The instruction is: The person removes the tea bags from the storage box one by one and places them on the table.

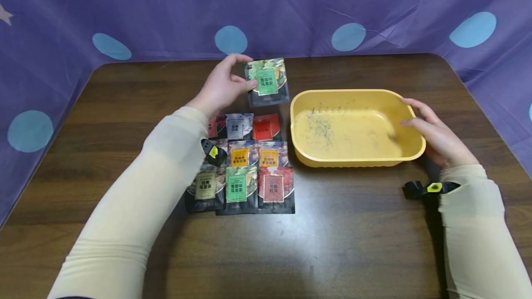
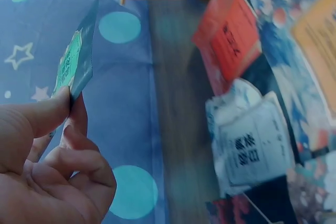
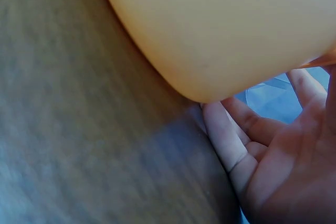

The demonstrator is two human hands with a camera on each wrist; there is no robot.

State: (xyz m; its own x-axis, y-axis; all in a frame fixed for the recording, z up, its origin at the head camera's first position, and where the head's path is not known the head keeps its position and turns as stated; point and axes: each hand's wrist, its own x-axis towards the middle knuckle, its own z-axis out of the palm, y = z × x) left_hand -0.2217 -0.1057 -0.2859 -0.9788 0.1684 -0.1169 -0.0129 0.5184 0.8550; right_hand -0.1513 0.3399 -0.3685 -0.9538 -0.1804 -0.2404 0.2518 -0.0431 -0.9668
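Observation:
My left hand (image 1: pixel 222 86) pinches a tea sachet with a green label (image 1: pixel 268 81) between thumb and fingers, above the far part of the table. In the left wrist view the same green-labelled sachet (image 2: pixel 76 59) is seen nearly edge-on. My right hand (image 1: pixel 436 135) holds the right end of a yellow plastic basin (image 1: pixel 357 158), thumb over the rim and other fingers outside. The right wrist view shows fingers (image 3: pixel 226 135) against the basin's outer wall (image 3: pixel 226 40). Rows of overlapping sachets lie left of the basin, including a red one (image 1: pixel 266 128) and a green one (image 1: pixel 241 188).
Under everything is a dark wooden table (image 1: pixel 353 230). A purple-blue cloth (image 1: pixel 274 13) with stars and light blue dots rises behind it and at the sides. Dark marks spot the basin's floor. My left forearm covers part of the sachets' left column.

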